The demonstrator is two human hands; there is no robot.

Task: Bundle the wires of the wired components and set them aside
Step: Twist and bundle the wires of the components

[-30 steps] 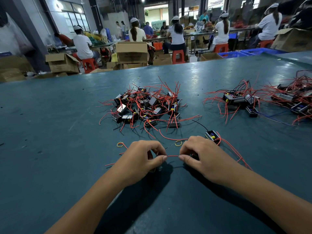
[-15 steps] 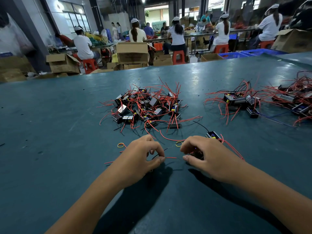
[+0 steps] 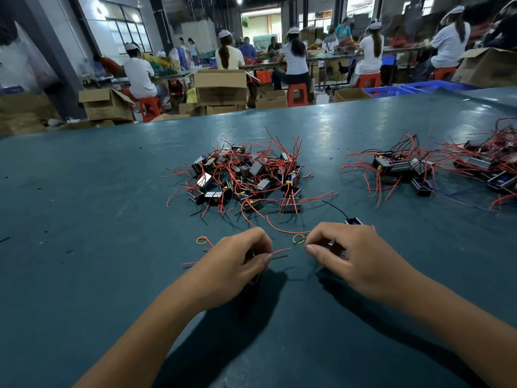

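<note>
My left hand [image 3: 237, 261] pinches thin red and black wires [image 3: 279, 254] whose free ends stick out to the right. My right hand [image 3: 349, 257] curls round a small black wired component [image 3: 334, 246], mostly hidden under its fingers. A second small component [image 3: 353, 221] lies just beyond that hand. Two yellow rubber bands lie on the table, one [image 3: 298, 238] between my hands and one [image 3: 202, 241] left of my left hand. A heap of black components with loose red wires [image 3: 246, 175] sits beyond my hands.
The green table [image 3: 84, 219] spreads wide around me. At the right lie another small cluster [image 3: 397, 166] and a larger tangle [image 3: 492, 163] at the edge of view. Beyond the far edge are cardboard boxes [image 3: 221, 86], red stools and seated workers.
My hands have drawn apart. The wire that stretched between them is now free at its end, and my right hand has shifted slightly rightward with the component.
</note>
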